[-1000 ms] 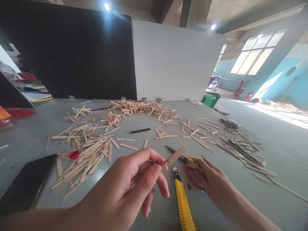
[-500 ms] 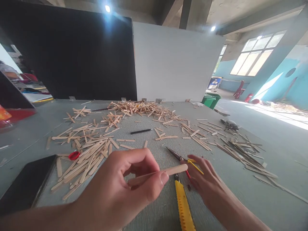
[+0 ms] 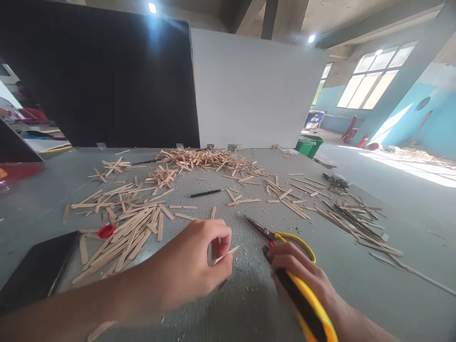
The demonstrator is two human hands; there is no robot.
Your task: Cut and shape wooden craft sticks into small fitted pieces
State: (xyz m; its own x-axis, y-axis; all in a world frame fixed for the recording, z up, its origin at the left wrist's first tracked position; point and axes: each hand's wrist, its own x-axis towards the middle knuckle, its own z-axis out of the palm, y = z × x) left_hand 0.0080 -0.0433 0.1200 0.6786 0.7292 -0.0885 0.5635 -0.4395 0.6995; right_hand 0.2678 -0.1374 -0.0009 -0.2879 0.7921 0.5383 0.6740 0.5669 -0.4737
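Note:
My left hand [image 3: 199, 261] pinches a popsicle stick [image 3: 228, 254] between thumb and fingers above the table; most of the stick is hidden behind the fingers. On the right, my right hand [image 3: 302, 275] is wrapped round a yellow and black utility knife [image 3: 309, 311], its front end pointing away from me. Just beyond that hand lie scissors [image 3: 265, 231] with yellow and red handles, blades pointing to the far left. The right fingers overlap the scissors' handles, and I cannot tell whether they touch.
Loose popsicle sticks [image 3: 124, 242] lie at the left beside a red ring [image 3: 106, 231] and a dark flat device [image 3: 37, 266]. A black pen [image 3: 206, 193] rests mid-table. A heap of sticks [image 3: 210, 159] sits near the upright boards; thin strips [image 3: 351, 223] lie right.
My right hand has taken up the utility knife from the table beside the scissors. The left hand has turned, so the stick now shows mostly edge-on.

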